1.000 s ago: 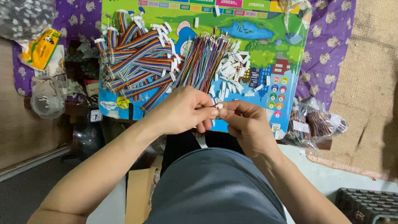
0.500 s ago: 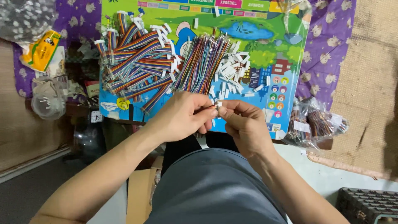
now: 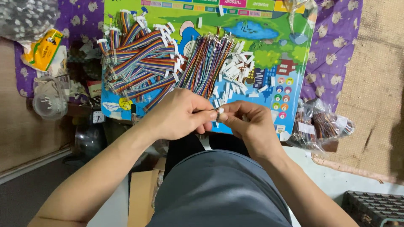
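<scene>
Head view: left hand (image 3: 179,114) and right hand (image 3: 248,124) meet fingertip to fingertip just above the near edge of a colourful cartoon board (image 3: 269,54), both pinched narrow on one thin wire (image 3: 209,110) with a small white connector housing (image 3: 220,110) at its end. Compared with a second ago, the hands have barely shifted and the pinch remains closed, so the fitting looks unfinished. On the board: a heap of flat rainbow ribbon cables (image 3: 141,63) with white ends, a straight bundle of loose coloured wires (image 3: 206,63), scattered white plastic housings (image 3: 235,71). Beside it, crinkled clear bags of cables (image 3: 322,124) on purple printed cloth (image 3: 332,46).
</scene>
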